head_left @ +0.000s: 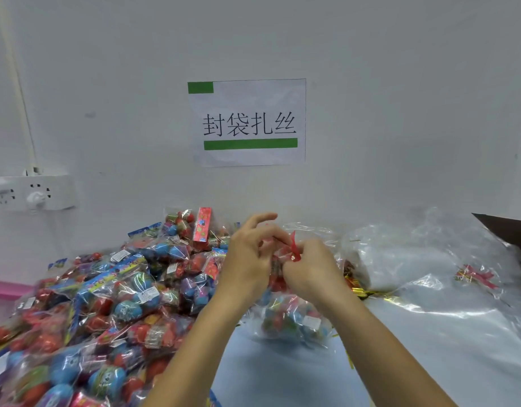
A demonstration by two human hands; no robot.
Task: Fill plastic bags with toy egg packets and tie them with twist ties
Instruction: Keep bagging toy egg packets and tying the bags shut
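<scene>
Head view looks down on a pale blue surface [282, 377] against a white wall, where both hands meet near the centre over a filled plastic bag [294, 318] of toy egg packets. That bag stands on the surface just below the hands, its gathered neck rising between them. The left hand [247, 254] has its fingers [262, 218] curled around the bag's neck, index finger lifted and bent above the rest. The right hand [312, 268] pinches a red twist tie [294, 249] at the neck, one end of the tie sticking up at 12 o'clock from the knuckles. From 7 to 10 o'clock of the hands a large heap of toy egg packets [106, 304] covers the surface, red and blue eggs in clear wrappers with printed header cards. At 3 o'clock lies a loose stack of empty plastic bags [429, 259], crumpled and glossy, and just beside the right wrist a bundle of gold twist ties [359, 289] shows. Further out at 3 o'clock a few red and gold twist ties [473, 274] lie on the plastic. On the wall at 12 o'clock hangs a paper sign [247, 121] with green bars and black characters; a white power strip [33, 192] sits at 9 o'clock.
</scene>
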